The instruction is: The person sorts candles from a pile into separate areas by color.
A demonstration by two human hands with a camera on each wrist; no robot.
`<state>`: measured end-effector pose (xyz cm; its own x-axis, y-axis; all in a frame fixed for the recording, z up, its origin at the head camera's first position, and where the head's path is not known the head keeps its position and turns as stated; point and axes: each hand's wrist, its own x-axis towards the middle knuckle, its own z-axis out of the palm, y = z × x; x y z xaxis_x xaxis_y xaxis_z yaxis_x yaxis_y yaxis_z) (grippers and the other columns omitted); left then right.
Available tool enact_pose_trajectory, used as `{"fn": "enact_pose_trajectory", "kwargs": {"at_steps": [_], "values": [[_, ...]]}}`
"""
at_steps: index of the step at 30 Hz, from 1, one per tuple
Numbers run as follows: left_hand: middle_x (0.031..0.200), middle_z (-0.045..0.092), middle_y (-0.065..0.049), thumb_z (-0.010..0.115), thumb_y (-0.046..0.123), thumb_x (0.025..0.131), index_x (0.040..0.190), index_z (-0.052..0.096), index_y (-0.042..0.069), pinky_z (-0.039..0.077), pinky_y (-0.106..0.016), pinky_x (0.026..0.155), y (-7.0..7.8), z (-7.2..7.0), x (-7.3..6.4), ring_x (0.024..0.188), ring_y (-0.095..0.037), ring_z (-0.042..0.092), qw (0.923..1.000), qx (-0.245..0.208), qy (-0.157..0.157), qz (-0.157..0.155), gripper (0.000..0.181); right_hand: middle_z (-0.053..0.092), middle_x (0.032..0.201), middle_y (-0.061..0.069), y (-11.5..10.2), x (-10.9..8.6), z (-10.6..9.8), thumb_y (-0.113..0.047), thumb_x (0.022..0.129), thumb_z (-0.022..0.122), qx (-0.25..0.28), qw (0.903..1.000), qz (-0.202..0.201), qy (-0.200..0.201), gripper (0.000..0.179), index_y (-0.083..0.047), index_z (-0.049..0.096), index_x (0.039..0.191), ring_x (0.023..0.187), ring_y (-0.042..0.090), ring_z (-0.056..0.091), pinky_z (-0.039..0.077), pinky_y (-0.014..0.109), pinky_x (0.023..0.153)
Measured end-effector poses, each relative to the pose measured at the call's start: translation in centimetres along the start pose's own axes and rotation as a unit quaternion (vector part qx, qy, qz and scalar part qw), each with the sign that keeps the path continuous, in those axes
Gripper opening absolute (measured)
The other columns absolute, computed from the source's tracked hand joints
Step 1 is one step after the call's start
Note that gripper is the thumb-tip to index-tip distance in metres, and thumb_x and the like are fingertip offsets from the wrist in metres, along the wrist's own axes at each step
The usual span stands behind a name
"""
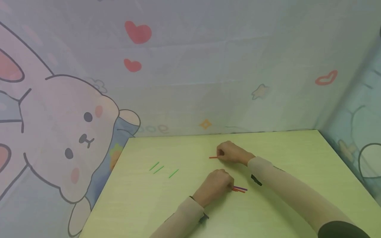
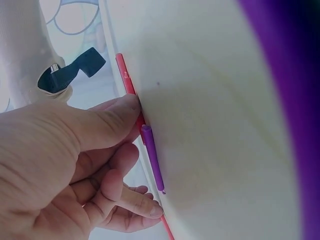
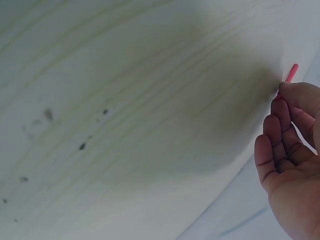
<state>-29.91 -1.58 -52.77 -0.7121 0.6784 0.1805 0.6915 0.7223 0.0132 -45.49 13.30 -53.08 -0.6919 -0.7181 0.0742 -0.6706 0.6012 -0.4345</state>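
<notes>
My left hand (image 1: 215, 186) is low over the table, thumb and fingertips pinching a thin red stick (image 2: 120, 62). Against that stick's end lies a short purple stick (image 2: 153, 157); in the head view the purple stick (image 1: 242, 188) and orange-red sticks (image 1: 240, 191) stick out to the right of the hand. Farther back, my right hand (image 1: 233, 152) pinches another red stick (image 3: 292, 71) between thumb and forefinger, close to the tabletop. One end of this red stick (image 1: 212, 157) points left past the fingers; the rest is hidden by the hand.
Three green sticks (image 1: 158, 169) lie slanted on the left part of the pale yellow table (image 1: 134, 205). Behind the table's back edge hangs a printed cloth (image 1: 190, 99) with a cartoon rabbit and hearts. Another cloth (image 1: 357, 132) borders the right side.
</notes>
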Motion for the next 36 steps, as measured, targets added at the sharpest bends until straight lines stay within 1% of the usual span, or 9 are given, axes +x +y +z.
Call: {"fn": "enact_pose_trajectory", "kwargs": {"at_steps": [5, 11, 18, 23, 29, 33, 36], "values": [[0.090, 0.081, 0.018, 0.093, 0.015, 0.090, 0.092, 0.090, 0.027, 0.056, -0.017, 0.084, 0.0, -0.2, -0.1, 0.083, -0.003, 0.070, 1.0000, -0.003, 0.002, 0.001, 0.012, 0.071, 0.088, -0.007, 0.2, 0.0, 0.0, -0.004, 0.101, 0.075, 0.004, 0.9999, -0.010, -0.002, 0.015, -0.014, 0.077, 0.091, 0.082, 0.009, 0.060, 0.056, 0.031, 0.078], [0.093, 0.083, 0.017, 0.091, 0.011, 0.091, 0.093, 0.091, 0.026, 0.057, -0.018, 0.086, -0.1, -0.2, -0.1, 0.085, -0.003, 0.072, 1.0000, 0.000, 0.002, 0.008, 0.015, 0.071, 0.089, -0.007, 0.3, -0.1, 0.0, -0.004, 0.101, 0.075, 0.008, 0.9998, -0.018, 0.000, 0.015, -0.014, 0.077, 0.090, 0.082, 0.009, 0.060, 0.055, 0.030, 0.078], [0.094, 0.083, 0.017, 0.091, 0.010, 0.091, 0.095, 0.092, 0.026, 0.057, -0.017, 0.085, 0.0, -0.4, -0.1, 0.086, -0.003, 0.073, 0.9999, 0.007, -0.002, 0.009, 0.017, 0.071, 0.090, -0.009, 0.3, -0.4, -0.4, -0.006, 0.101, 0.076, 0.003, 0.9999, -0.015, 0.006, 0.014, -0.016, 0.078, 0.091, 0.084, 0.008, 0.061, 0.056, 0.030, 0.081], [0.095, 0.083, 0.016, 0.091, 0.010, 0.091, 0.095, 0.092, 0.026, 0.058, -0.018, 0.086, 0.1, -0.6, -0.2, 0.087, -0.004, 0.073, 0.9999, 0.008, -0.004, 0.009, 0.017, 0.072, 0.091, -0.009, 0.0, -0.6, -1.0, -0.008, 0.101, 0.078, 0.009, 0.9998, -0.015, 0.011, 0.013, -0.015, 0.078, 0.091, 0.086, 0.009, 0.062, 0.057, 0.033, 0.083], [0.095, 0.083, 0.016, 0.090, 0.006, 0.091, 0.096, 0.092, 0.027, 0.058, -0.021, 0.086, 0.0, -0.4, -0.2, 0.087, -0.005, 0.072, 0.9999, 0.005, -0.009, 0.007, 0.021, 0.072, 0.092, -0.009, 0.7, -0.9, -0.9, -0.010, 0.101, 0.080, -0.002, 0.9998, -0.012, 0.015, 0.014, -0.018, 0.078, 0.090, 0.088, 0.008, 0.063, 0.057, 0.033, 0.085], [0.095, 0.083, 0.017, 0.090, 0.006, 0.091, 0.098, 0.092, 0.027, 0.057, -0.020, 0.085, -0.1, -0.8, -0.3, 0.087, -0.005, 0.071, 0.9999, 0.000, -0.013, 0.010, 0.022, 0.073, 0.093, -0.009, 0.9, -1.3, -0.9, -0.010, 0.101, 0.080, -0.003, 0.9998, -0.010, 0.017, 0.012, -0.017, 0.079, 0.091, 0.088, 0.008, 0.064, 0.058, 0.034, 0.086], [0.095, 0.082, 0.017, 0.089, 0.006, 0.092, 0.099, 0.092, 0.027, 0.055, -0.019, 0.085, -0.4, -1.1, -0.3, 0.088, -0.006, 0.070, 0.9998, -0.004, -0.012, 0.012, 0.023, 0.073, 0.093, -0.008, 0.8, -1.7, -1.1, -0.010, 0.102, 0.080, 0.001, 0.9998, -0.010, 0.019, 0.012, -0.016, 0.079, 0.091, 0.089, 0.008, 0.064, 0.058, 0.035, 0.087]]}}
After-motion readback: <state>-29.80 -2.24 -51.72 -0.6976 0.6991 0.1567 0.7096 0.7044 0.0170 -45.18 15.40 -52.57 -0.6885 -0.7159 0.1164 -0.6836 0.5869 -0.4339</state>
